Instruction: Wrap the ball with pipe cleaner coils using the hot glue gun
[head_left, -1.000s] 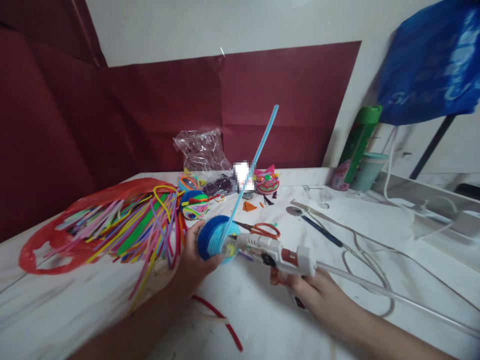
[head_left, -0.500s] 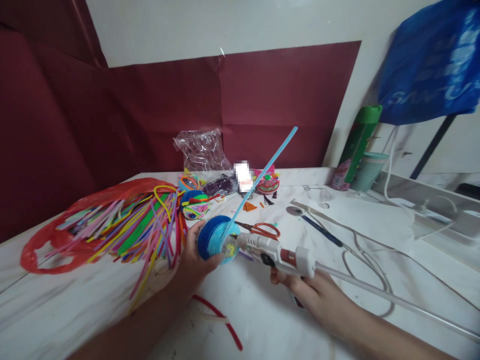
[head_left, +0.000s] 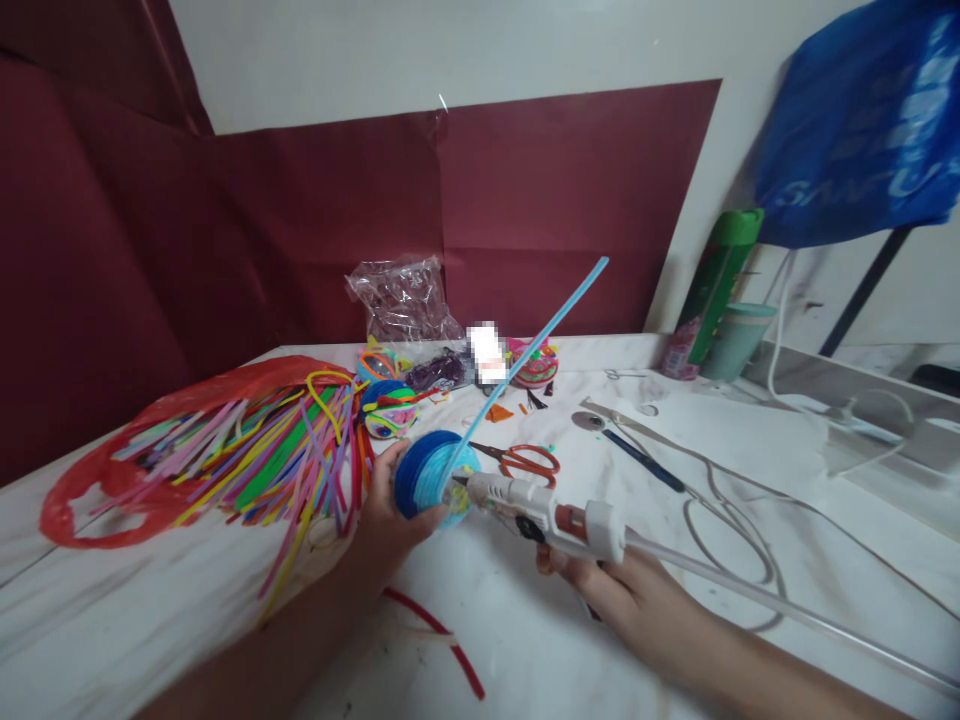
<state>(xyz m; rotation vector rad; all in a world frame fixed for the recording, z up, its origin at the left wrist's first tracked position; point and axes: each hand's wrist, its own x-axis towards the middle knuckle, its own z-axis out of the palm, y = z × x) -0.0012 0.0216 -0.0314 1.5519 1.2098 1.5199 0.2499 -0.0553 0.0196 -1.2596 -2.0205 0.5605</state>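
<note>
My left hand is closed round a ball wrapped in dark blue and light blue pipe cleaner, with a clear and yellowish patch on its right side. From the ball a light blue pipe cleaner sticks up to the right, its far end free. My right hand grips a white hot glue gun, and a long clear glue stick runs out of its back. The gun's nozzle points left, at or very near the bare patch; whether it touches I cannot tell. The trigger fingers are partly hidden behind the gun.
Orange-handled scissors lie just behind the gun. On the left, a red plastic bag carries many coloured pipe cleaners. Decorated balls stand at the back. A dark-handled tool and a cable lie on the right.
The glue gun and my right hand have shifted slightly left, the nozzle reaching further over the ball's patch. The pipe cleaner's free end has swung a little right.
</note>
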